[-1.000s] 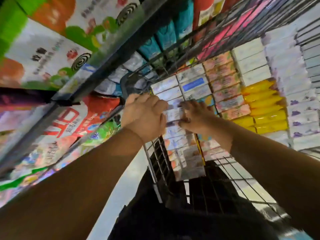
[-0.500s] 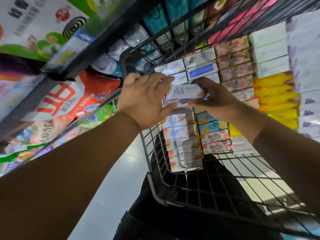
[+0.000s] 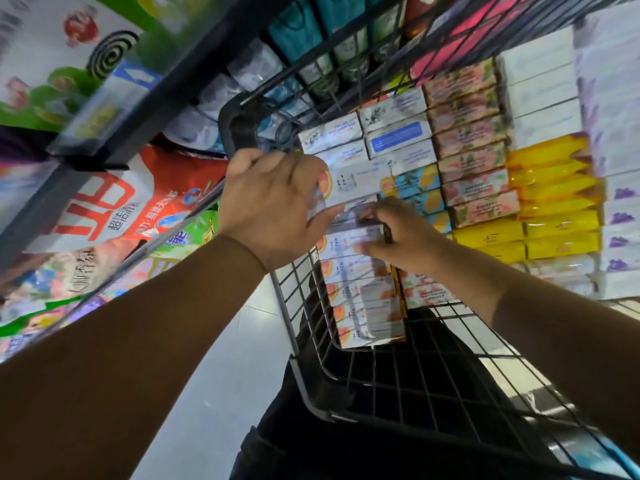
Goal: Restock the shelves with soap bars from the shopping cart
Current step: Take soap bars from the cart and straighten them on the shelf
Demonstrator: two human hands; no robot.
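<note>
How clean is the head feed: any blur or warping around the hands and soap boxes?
Head view: motion blur smears the soap boxes that the left hand and right hand grip, print unreadable; shelf packets at left also smeared; wide-angle bends the cart rim; yellow bars look sharper.

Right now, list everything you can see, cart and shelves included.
shopping cart: one, black wire, centre and right
orange-print boxes: one stack, white, cart's left side
top boxes: count blurred, white with orange print, above that stack
floral boxes: one column, pink, mid cart
yellow bars: one stack, yellow, right of floral boxes
lilac-print boxes: one column, white, far right
shelf edge: one, dark, upper left
detergent bag: one, red, under shelf edge
floor: pale grey, between shelves and cart
left hand: one, fingers curled over top boxes
right hand: one, fingers pinching top boxes
</note>
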